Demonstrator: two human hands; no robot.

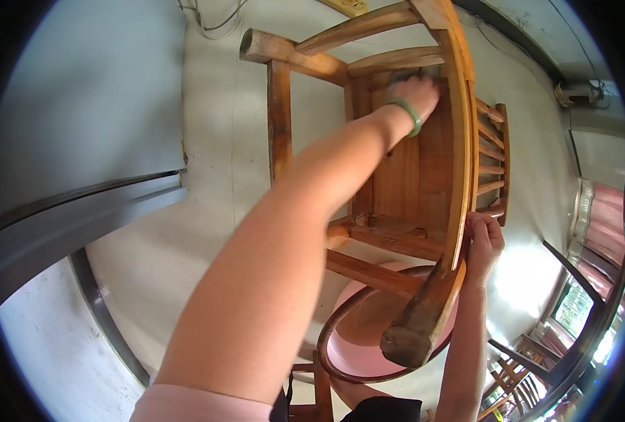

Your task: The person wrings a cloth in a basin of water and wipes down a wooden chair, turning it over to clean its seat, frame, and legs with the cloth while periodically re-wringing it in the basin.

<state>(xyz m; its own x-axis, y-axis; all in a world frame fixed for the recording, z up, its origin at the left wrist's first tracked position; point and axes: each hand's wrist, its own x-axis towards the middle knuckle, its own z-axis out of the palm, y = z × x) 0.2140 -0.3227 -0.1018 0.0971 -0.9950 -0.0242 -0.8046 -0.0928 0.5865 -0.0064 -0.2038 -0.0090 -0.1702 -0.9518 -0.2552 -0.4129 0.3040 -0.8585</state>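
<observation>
A wooden chair [459, 141] is tipped over, so the underside of its seat [414, 169] and its legs show. Deep inside the frame, my left hand [417, 95], with a green bangle at the wrist, is closed against the upper part of the underside. Something dark and blurred shows at its fingertips; I cannot make out what it is. My right hand [484, 243] grips the outer edge of the chair on the right, its fingers curled. One thick chair leg [414, 341] points down towards me, over a pink basin.
Below the chair stands the pink basin [341, 355] with a brown rim and cloudy water. A grey cabinet [80, 105] fills the left side. More wooden chairs [513, 380] stand at the lower right, near a window with pink curtains [604, 218].
</observation>
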